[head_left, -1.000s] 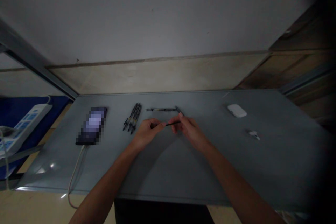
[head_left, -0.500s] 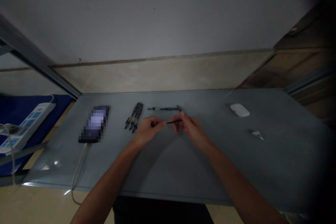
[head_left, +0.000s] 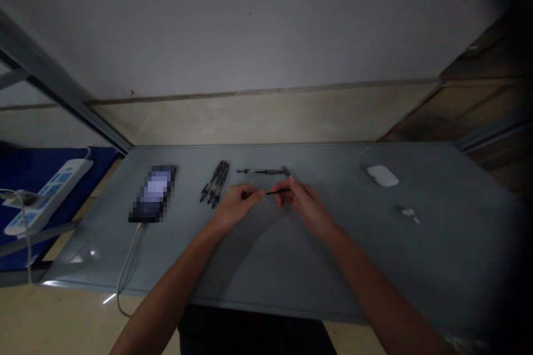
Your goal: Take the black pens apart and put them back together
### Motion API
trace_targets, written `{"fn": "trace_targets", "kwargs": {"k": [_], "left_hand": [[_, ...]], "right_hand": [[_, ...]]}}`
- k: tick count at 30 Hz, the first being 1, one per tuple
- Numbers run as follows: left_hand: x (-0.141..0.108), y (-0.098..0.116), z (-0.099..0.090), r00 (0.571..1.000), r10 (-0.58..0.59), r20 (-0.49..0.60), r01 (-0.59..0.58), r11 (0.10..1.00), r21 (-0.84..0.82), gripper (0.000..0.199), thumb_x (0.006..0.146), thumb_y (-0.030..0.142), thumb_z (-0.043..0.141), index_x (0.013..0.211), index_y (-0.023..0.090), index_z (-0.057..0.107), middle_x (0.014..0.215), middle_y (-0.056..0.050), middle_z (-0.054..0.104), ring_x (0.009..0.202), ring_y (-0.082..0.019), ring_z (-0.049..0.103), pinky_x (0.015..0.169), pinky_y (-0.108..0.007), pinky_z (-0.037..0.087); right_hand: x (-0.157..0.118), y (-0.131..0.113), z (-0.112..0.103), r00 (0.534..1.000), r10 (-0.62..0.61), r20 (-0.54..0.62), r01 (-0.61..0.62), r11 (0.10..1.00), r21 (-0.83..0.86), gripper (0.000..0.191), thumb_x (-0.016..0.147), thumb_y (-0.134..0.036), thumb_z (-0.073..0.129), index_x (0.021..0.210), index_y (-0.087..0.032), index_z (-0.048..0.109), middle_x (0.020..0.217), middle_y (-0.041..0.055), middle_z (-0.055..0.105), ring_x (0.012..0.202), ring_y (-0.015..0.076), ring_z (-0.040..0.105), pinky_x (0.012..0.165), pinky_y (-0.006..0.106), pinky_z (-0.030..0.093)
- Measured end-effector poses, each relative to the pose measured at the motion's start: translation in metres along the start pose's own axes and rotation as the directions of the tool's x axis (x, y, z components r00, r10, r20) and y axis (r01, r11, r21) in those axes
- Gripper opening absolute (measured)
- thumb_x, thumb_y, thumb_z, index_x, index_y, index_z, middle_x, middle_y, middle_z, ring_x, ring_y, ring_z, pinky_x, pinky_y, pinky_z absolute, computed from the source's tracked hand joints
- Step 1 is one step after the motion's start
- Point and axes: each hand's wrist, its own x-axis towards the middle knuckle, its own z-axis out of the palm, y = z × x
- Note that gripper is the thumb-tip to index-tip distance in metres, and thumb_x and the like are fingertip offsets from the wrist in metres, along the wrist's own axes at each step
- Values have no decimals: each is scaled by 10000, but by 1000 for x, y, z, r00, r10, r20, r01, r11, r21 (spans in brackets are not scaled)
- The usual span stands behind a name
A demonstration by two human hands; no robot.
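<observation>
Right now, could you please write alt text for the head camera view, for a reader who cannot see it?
The left hand and right hand pinch a thin black pen part above a grey table. Beyond them lie a pen and a bundle of pens, with a phone further left and a white oval device to the right.

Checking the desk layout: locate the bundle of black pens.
In the head view, the bundle of black pens lies on the grey desk left of centre, just beyond the left hand, between the phone and a single pen.
</observation>
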Motion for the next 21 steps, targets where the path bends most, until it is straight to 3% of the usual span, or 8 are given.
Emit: {"fn": "trace_targets", "kwargs": {"k": [7, 15, 21], "left_hand": [[0, -2, 0, 1000, -15, -24, 14, 1000, -11, 520, 871, 635, 511, 718, 153, 635, 480, 67, 345, 434, -87, 309, 469, -262, 191], [-2, 1, 2, 1000, 4, -13, -5, 1000, -22, 416, 798, 561, 655, 778, 147, 621, 539, 70, 412, 460, -74, 336, 478, -241, 238], [0, -2, 3, 999, -29, -14, 28, 997, -72, 513, 871, 641, 510, 769, 154, 637, 477, 75, 347, 405, -82, 299, 437, -255, 182]], "right_hand": [[0, -1, 1, 998, -64, 23, 64, 998, -9, 524, 930, -631, 515, 730, -207, 748, 762, 74, 671, 759, 194, 603, 725, 332, 468], [1, 4, -4, 1000, -3, 7, 3, 1000, -10, 499, 921, -646, 519, 838, -213, 753, 682, 53, 643, 637, 173, 585, 620, 322, 452], [1, -2, -1, 997, -78, -17, 79, 996, 32, 521, 914, -637, 541, 719, -195, 739, 740, 70, 674, 719, 180, 609, 701, 326, 475]]}}
